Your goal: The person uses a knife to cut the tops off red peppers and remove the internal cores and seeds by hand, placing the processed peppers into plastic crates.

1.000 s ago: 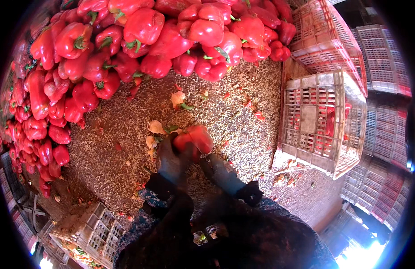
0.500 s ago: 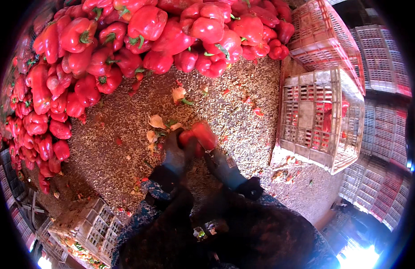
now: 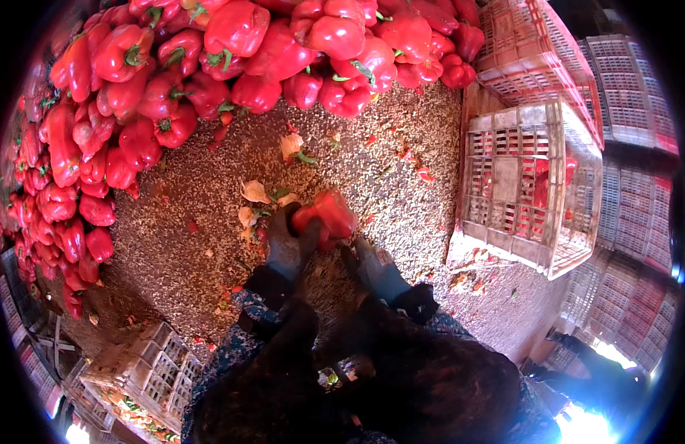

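Red pepper: the red pepper sits in my left hand, just ahead of my knees, near the middle of the view, its glossy side turned up.
Left fingers: my left hand is curled around the pepper's near left side, fingers and thumb pinching it.
Right fingers: my right hand is just beside the pepper, lower and to the right; fingers in shadow, cannot tell whether they are pressed together or gripping anything.
Scraps: pale pepper cores lie just beyond my left hand; another core with a green stem lies farther out.
Ground: brown floor thick with pale seed-like specks and red bits.
Heap: red peppers piled from far ahead round to my left.
Crates: white slatted crate to my right, red peppers showing inside; reddish crate behind it; dirty pale crate at lower left.
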The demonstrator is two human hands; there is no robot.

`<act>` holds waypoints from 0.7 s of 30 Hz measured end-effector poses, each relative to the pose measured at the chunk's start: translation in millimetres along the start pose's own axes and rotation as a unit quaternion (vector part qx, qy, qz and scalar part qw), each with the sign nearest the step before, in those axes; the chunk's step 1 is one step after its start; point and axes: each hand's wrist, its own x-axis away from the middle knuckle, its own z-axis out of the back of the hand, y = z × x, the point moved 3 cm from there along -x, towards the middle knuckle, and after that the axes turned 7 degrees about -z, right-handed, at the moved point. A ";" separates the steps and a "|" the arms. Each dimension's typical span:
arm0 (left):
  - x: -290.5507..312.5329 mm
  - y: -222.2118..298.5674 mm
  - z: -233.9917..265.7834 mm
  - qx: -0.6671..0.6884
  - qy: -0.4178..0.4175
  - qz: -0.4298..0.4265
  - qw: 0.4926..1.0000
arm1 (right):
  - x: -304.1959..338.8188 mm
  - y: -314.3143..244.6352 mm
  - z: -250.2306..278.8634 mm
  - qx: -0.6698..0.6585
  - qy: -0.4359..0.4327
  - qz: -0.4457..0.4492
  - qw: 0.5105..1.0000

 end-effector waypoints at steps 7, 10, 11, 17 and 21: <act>8.6 9.0 -22.9 0.104 -0.011 -0.028 0.994 | -13.7 -22.8 21.5 0.009 -0.082 -0.008 0.997; 3.9 10.0 -17.8 0.201 -0.042 0.042 0.978 | -4.3 -36.3 39.1 0.053 -0.053 -0.021 0.997; 2.0 11.0 -13.3 0.228 -0.052 0.057 0.971 | -1.0 -39.2 43.6 0.061 -0.045 -0.020 0.997; -9.3 23.3 6.9 0.230 -0.172 -0.013 0.958 | 10.9 -41.3 54.8 0.018 -0.045 0.013 0.999; -0.9 23.5 0.1 0.346 -0.074 0.041 0.935 | 18.6 -53.9 52.6 0.058 -0.021 0.155 0.986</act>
